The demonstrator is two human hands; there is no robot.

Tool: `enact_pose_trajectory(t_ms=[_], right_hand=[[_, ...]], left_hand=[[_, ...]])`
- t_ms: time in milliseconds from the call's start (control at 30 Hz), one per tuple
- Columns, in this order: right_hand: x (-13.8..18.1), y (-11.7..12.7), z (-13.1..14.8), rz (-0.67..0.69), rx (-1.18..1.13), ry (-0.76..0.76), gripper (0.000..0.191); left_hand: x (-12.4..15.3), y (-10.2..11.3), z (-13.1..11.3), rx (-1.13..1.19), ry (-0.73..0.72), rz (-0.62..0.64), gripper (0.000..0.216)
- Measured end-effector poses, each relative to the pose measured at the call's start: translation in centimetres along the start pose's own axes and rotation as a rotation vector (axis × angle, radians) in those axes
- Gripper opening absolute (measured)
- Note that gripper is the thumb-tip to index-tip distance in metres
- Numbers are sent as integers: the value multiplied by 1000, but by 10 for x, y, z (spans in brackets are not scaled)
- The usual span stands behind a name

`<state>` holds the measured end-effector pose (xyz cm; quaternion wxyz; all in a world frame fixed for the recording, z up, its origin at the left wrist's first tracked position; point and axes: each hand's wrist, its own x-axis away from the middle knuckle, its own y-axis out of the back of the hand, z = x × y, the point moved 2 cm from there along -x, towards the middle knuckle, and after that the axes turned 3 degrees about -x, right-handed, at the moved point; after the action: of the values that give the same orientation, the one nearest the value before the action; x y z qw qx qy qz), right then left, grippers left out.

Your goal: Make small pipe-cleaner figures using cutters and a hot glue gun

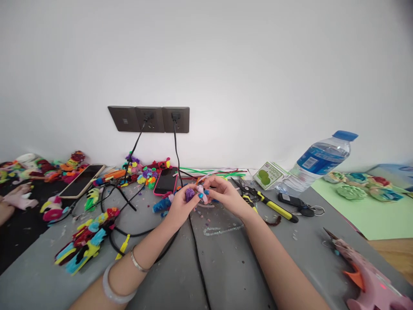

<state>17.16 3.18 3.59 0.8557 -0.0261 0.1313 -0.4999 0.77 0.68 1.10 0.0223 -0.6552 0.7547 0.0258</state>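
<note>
Between both hands (181, 204) (227, 196), purple piece (189, 194)

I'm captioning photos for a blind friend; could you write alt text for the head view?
A person's left hand and right hand hold a small purple-and-pink fuzzy craft over a gray table. Colorful fuzzy figures lie to the left; yellow-and-black pliers, a green box, a water bottle and a pink glue gun are to the right.
</note>
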Motion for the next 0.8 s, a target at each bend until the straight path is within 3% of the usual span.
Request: enact_pose_trajectory(t_ms=[233,533,800], right_hand=[[-1,-1,3,-47,193,211,13],[3,-7,10,-142,592,320,7],[5,-13,13,-144,721,395,12]], left_hand=[[0,-1,3,82,40,-5,47],[0,0,6,-16,82,59,53],[-1,-2,3,-78,55,90,35]])
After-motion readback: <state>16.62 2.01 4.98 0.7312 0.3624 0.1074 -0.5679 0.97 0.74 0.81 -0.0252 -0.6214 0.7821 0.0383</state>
